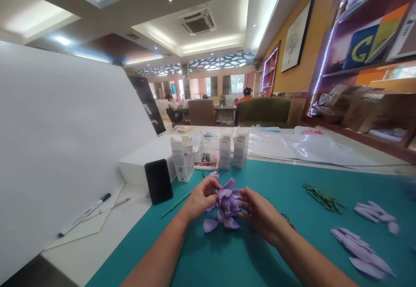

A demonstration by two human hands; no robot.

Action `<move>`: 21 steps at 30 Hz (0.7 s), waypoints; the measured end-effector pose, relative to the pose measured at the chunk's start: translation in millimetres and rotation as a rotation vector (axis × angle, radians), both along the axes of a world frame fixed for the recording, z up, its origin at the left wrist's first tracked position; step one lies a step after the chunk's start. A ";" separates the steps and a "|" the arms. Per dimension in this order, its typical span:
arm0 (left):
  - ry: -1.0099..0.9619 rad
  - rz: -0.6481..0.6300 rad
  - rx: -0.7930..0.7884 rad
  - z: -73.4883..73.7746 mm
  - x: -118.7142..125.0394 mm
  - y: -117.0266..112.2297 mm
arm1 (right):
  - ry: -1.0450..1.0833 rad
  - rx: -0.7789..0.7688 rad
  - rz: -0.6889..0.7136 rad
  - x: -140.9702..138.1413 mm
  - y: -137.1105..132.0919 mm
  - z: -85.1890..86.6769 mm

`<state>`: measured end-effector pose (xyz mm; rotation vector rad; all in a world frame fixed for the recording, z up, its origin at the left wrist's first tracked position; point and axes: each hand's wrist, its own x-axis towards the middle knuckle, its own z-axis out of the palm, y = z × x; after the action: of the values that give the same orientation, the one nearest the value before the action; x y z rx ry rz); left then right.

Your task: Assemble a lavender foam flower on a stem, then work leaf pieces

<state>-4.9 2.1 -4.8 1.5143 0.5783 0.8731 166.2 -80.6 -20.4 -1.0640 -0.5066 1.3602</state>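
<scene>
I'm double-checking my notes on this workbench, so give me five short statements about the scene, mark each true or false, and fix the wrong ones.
1. The left hand and right hand are at the purple flower. True.
2. The mat is red. False: it is teal.
3. A bunch of green stems lies right of the flower. True.
4. The marker lies on the mat. False: it lies left of it.
5. The black panel stands tilted. True.

The purple flower [228, 202] looks matt, the sheeting [271, 146] glossy plastic.
</scene>
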 end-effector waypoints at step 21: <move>0.683 0.078 0.928 37.4 12.0 -47.3 | 0.300 0.061 0.159 -10.9 -25.9 6.8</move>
<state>7.1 -45.2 32.6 2.6993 0.7674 0.6909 155.3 -106.5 -13.5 -0.7645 -0.4122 1.6026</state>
